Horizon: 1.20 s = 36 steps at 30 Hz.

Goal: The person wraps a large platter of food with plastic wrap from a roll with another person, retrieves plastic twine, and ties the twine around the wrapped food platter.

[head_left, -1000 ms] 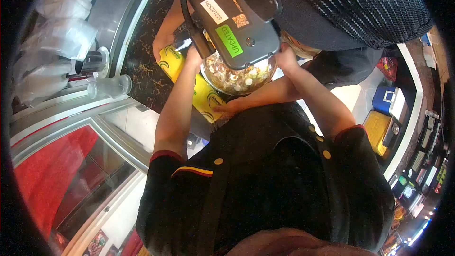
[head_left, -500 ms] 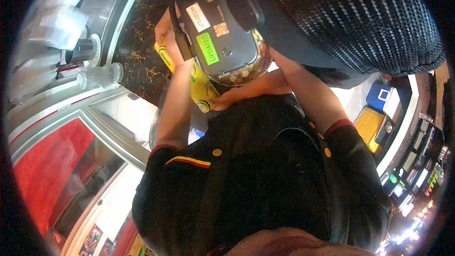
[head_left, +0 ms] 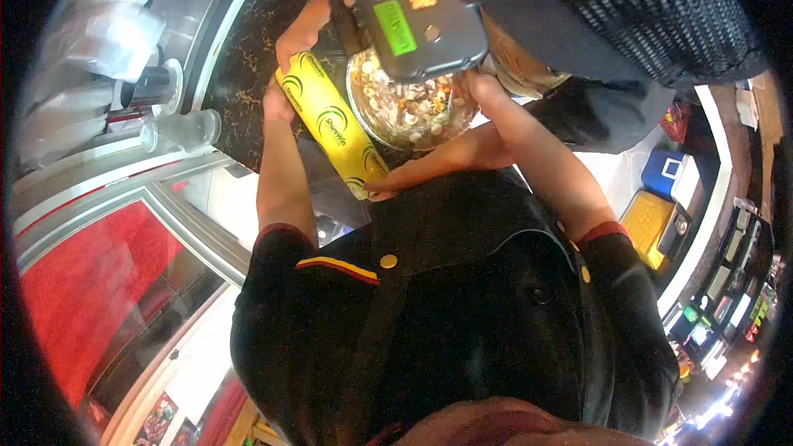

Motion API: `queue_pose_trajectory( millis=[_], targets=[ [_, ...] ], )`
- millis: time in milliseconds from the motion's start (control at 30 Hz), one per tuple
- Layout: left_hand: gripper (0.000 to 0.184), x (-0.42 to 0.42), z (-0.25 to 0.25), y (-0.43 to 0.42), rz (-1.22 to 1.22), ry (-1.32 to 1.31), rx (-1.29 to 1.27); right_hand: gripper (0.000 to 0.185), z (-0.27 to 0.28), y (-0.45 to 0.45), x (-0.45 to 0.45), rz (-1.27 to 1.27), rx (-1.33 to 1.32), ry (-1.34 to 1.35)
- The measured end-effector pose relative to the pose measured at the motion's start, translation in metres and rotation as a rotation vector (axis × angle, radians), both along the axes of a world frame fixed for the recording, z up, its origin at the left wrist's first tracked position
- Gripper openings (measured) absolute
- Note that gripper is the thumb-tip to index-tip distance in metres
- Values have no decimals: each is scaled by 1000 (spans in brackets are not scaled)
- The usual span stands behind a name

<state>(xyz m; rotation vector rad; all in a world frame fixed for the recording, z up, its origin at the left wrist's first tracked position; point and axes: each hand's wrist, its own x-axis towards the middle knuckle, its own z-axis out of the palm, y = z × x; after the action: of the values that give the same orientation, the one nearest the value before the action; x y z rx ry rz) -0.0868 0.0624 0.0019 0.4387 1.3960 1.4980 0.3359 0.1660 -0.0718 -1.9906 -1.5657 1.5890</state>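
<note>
A long yellow printed box (head_left: 334, 128), which looks like a cling film box, lies slantwise beside a clear round bowl (head_left: 363, 120). Chopped, mixed food (head_left: 413, 107) fills the bowl. My left hand (head_left: 278, 103) is closed on the box's left side near its upper end; some fingers are hidden. At the bowl's right edge my right hand (head_left: 485, 89) grips the rim. A co-worker's hand (head_left: 301, 37) touches the box's upper end, and that person's other hand (head_left: 388, 180) holds its lower end. A black head-worn device (head_left: 429, 25) hides the bowl's top part.
The co-worker's dark mesh cap (head_left: 661, 16) leans in from the upper right. Underneath is a dark speckled counter (head_left: 235, 87). A clear plastic cup (head_left: 186, 130) lies at the left near stacked containers (head_left: 107, 45). Blue (head_left: 669, 173) and yellow boxes (head_left: 648, 227) stand at right.
The co-worker's head and device have shifted up and right, uncovering more of the bowl and box. My left hand now shows lower, at the box's side.
</note>
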Motion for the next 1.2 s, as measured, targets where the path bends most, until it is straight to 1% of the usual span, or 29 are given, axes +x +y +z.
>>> queue_pose_trajectory(
  millis=[33, 67, 100, 133, 167, 200, 267, 367, 433, 467, 500, 567, 633, 667, 700, 767, 833, 900, 967, 1067, 1167, 1200],
  targets=[
    [33, 14, 19, 4, 17, -321, -52, 41, 9, 0, 3, 142, 57, -21],
    [34, 39, 54, 9, -62, -243, -32, 43, 29, -5, 0, 288, 101, -45],
    [34, 51, 82, 13, -167, -580, 97, 46, 52, -11, -4, 429, 155, -66],
    [34, 50, 76, 14, -171, -576, 95, 41, 89, -19, -16, 139, -45, 85],
    [36, 50, 62, 15, -175, -588, 132, 37, 107, -26, -24, -155, -246, 233],
    [37, 48, 43, 17, -181, -601, 172, 37, 85, -26, -19, -193, -212, 367],
    [42, 43, 4, 26, -194, -626, 258, 40, 102, -23, -20, -244, -249, 384],
    [46, 38, -18, 36, -223, -661, 340, 46, 109, -21, -23, -361, -318, 405],
    [43, 38, -17, 32, -422, -688, 434, 54, 106, -18, -23, -470, -390, 415],
    [34, 31, -13, 35, -661, -939, 320, 54, 104, -15, -24, -474, -390, 411],
    [34, 30, -12, 34, -698, -937, 320, 57, 103, -12, -25, -339, -229, 149],
    [32, 31, -11, 38, -594, -828, 296, 61, 102, -13, -21, -198, -71, -118],
    [31, 29, -15, 39, -487, -742, 267, 67, 153, -22, -26, 276, 190, -420],
    [31, 29, -17, 40, -453, -707, 248, 62, 181, -32, -26, 317, 369, -342],
    [30, 31, -18, 39, -425, -682, 226, 62, 201, -39, -21, 319, 367, -349],
    [30, 34, -21, 38, -361, -632, 182, 38, 232, -52, -11, 265, 448, 112],
    [29, 38, -24, 42, -287, -557, 140, 34, 261, -64, 7, 176, 151, 476],
    [29, 44, -32, 48, -193, -461, 88, 30, 283, -68, 39, 129, -141, 649],
    [29, 54, -41, 52, -85, -349, 32, 32, 300, -73, 72, 42, -203, 685],
    [29, 69, -47, 57, 52, -165, -48, 36, 301, -76, 118, 87, -187, 632],
    [30, 79, -51, 62, 133, 38, -124, 39, 300, -87, 134, 16, -134, 601],
    [31, 82, -49, 64, 147, 109, -151, 38, 301, -90, 133, 34, -122, 593]
  ],
)
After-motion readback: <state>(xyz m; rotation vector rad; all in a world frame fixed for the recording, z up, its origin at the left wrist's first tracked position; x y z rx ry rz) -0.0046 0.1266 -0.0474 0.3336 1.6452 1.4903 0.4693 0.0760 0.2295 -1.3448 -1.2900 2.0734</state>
